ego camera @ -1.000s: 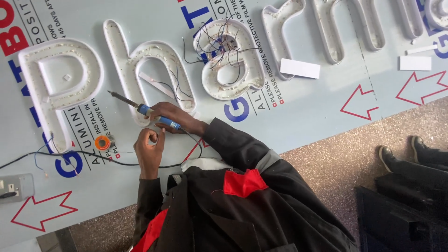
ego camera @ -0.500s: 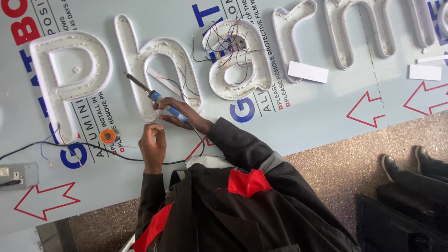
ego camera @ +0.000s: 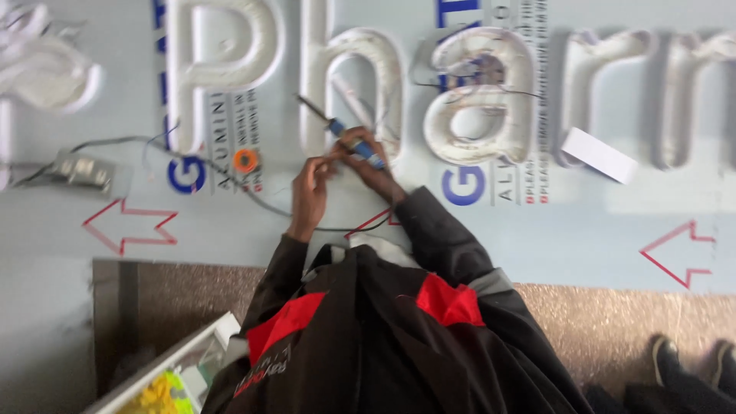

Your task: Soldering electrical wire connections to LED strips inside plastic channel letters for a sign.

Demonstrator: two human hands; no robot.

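Soldering iron (ego camera: 343,135) with a blue handle is being gripped in the right hand (ego camera: 373,159), fingers wrapped round the handle, its dark tip angled up-left over the hollow white letter h (ego camera: 349,84). The left hand (ego camera: 312,178) is being held just beside it, fingertips pinched together, apparently on a fine wire, though the blur is making that hard to confirm. Wiring work inside the channel letters seems to be under way; steady tip placement and a firmly held lead are what the next move is calling for. An orange solder spool (ego camera: 245,161) is lying near the left hand on the pale worktop (ego camera: 537,238), a grey cable (ego camera: 264,203) is trailing past it, and a white card (ego camera: 599,155) is resting well to the right.
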